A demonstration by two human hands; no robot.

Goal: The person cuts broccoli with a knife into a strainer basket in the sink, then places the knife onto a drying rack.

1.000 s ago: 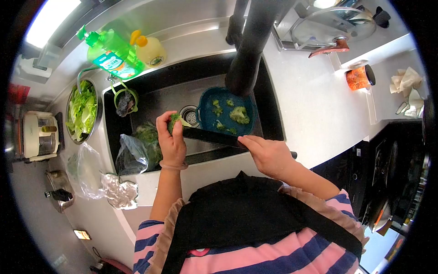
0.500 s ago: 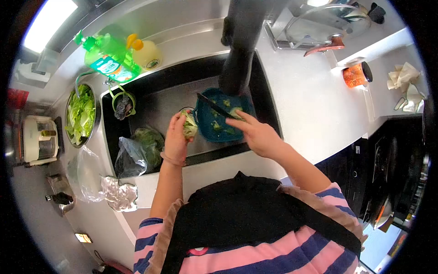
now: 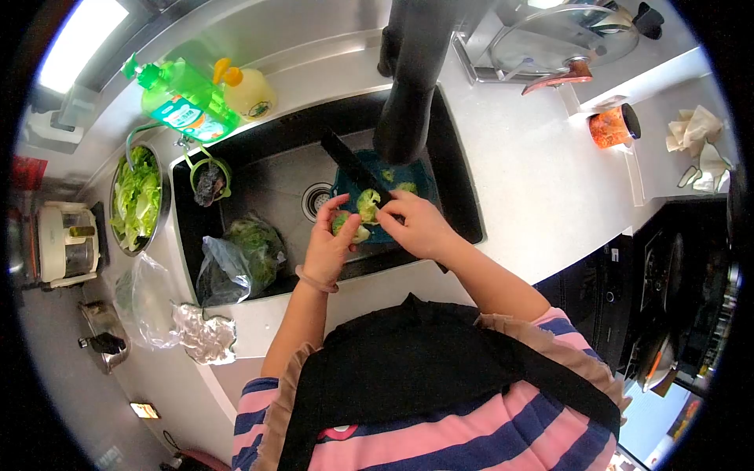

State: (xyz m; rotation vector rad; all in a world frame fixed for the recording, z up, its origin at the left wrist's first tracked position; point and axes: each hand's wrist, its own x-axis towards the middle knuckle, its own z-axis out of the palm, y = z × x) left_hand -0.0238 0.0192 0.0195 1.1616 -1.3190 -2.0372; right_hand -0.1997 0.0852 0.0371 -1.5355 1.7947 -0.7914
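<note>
While the left hand pinches a broccoli piece over the sink, near its front edge, the right hand grips a knife, blade angled toward the far-left. Likely mid-trim; the next cut needs fingers clear, floret dropping into the blue basket. Half a second ago the hands were apart, knife over the basket.
</note>
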